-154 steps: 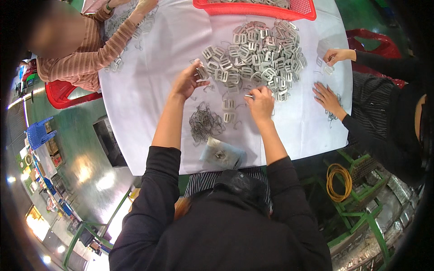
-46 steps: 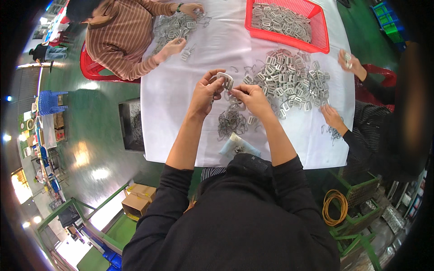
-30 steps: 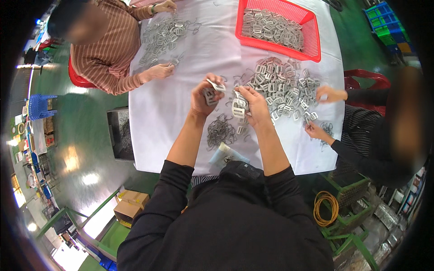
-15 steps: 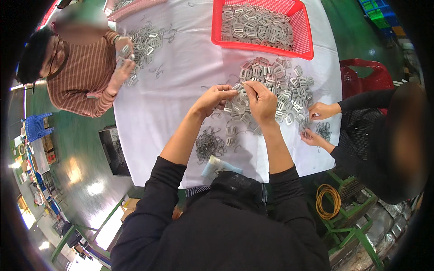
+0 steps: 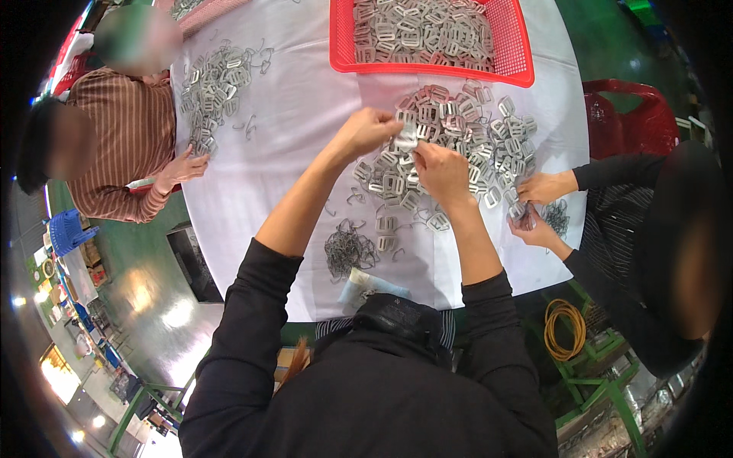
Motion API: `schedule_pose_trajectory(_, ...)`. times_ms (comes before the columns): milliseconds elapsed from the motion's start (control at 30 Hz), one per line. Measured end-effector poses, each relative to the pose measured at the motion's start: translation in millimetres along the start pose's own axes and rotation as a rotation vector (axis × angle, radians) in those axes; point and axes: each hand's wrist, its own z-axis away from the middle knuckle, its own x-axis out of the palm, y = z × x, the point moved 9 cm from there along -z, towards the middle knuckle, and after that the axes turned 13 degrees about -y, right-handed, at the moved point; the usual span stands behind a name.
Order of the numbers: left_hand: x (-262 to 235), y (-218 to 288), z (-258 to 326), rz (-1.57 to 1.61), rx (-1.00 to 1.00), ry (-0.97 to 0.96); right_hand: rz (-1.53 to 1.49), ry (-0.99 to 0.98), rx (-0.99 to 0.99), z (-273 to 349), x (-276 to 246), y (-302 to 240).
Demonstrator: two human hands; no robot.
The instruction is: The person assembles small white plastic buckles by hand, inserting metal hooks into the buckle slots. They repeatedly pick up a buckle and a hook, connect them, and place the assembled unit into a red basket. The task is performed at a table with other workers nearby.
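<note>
Both hands working one metal buckle over the pile

The left hand (image 5: 368, 130) and right hand (image 5: 440, 169) are meeting, fingers pinching a metal buckle (image 5: 406, 136) above the heap of buckles (image 5: 466, 145) that is lying on the white table (image 5: 290, 137), just below the red basket (image 5: 427, 38).

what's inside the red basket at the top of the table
The red basket is filled with grey metal buckles, piled in overlapping layers. The basket's floor is covered by them, so what lies underneath cannot be seen, and its far end runs out of view.
</note>
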Motion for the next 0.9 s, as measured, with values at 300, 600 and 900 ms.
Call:
schedule_pose_trajectory(300, -94, 116, -28, -0.585, 0.219, 0.472, -0.508, -0.197, 0.285, 11, 37, 49)
schedule_pose_trajectory(600, 66, -12, 51, 0.792, 0.22, -0.223, -1.143, -0.211, 0.189, 24, 31, 15)
schedule_pose_trajectory(900, 74, -42, 100, 0.849, 0.232, 0.116, -1.061, -0.193, 0.367, 46, 37, 15)
